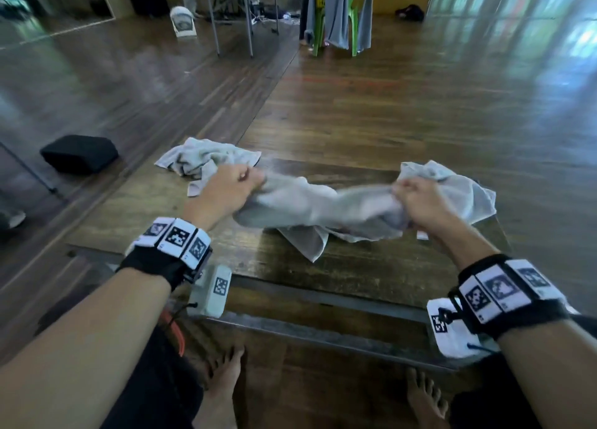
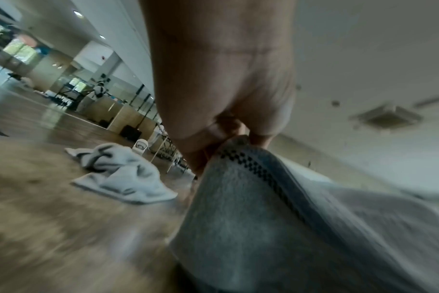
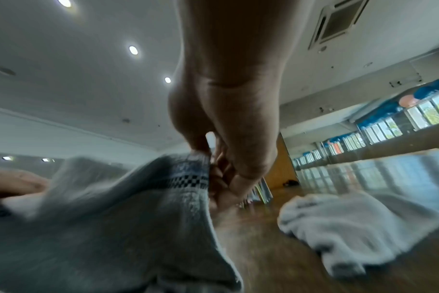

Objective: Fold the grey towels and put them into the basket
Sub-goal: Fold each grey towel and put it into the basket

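Note:
A grey towel (image 1: 310, 209) is stretched over the low wooden table (image 1: 355, 270) between my two hands. My left hand (image 1: 250, 178) pinches its left end and my right hand (image 1: 403, 191) grips its right end. The middle sags, and a loose flap hangs onto the tabletop. In the left wrist view my left hand (image 2: 226, 138) holds the towel (image 2: 251, 218) by its chequered hem. In the right wrist view my right hand (image 3: 221, 174) holds the same hem of the towel (image 3: 113, 218). No basket is in view.
A second crumpled grey towel (image 1: 206, 160) (image 2: 123, 178) lies at the table's far left corner. A third towel (image 1: 458, 186) (image 3: 351, 224) lies at the right. A black case (image 1: 79, 153) sits on the floor to the left. Green chairs (image 1: 352, 15) draped with grey cloth stand far behind.

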